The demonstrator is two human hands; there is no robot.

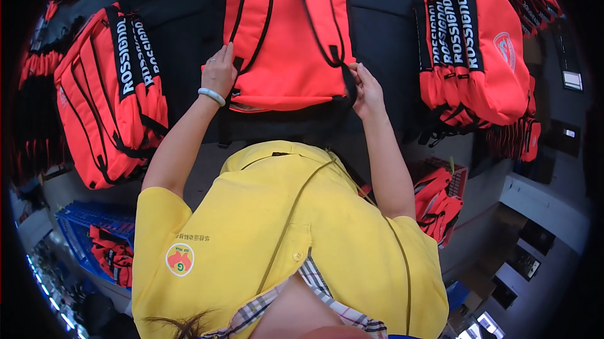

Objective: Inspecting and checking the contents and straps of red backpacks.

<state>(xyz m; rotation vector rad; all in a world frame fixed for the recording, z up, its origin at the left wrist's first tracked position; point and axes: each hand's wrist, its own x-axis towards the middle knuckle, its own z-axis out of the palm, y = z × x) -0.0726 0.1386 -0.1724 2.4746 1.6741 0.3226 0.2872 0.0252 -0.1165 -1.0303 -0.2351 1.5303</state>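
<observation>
A bright red-orange backpack (289, 78) lies flat on the dark table in front of me, its two black-edged shoulder straps facing up. At its lower left side, my left hand (219, 75) has its fingers closed on the fabric edge, close to the foot of the left strap. A pale bangle circles that wrist. My right hand (367, 90) pinches the opposite side edge, where black webbing hangs down. The backpack's bottom edge is turned toward me, and its top runs out of the picture.
Stacked red-orange backpacks with black lettered bands (100, 94) stand at the left. Another backpack stack (491, 56) is on the right. Below the black-covered table (384, 43) are a blue crate (75, 219) and a red crate (458, 194) holding red pieces.
</observation>
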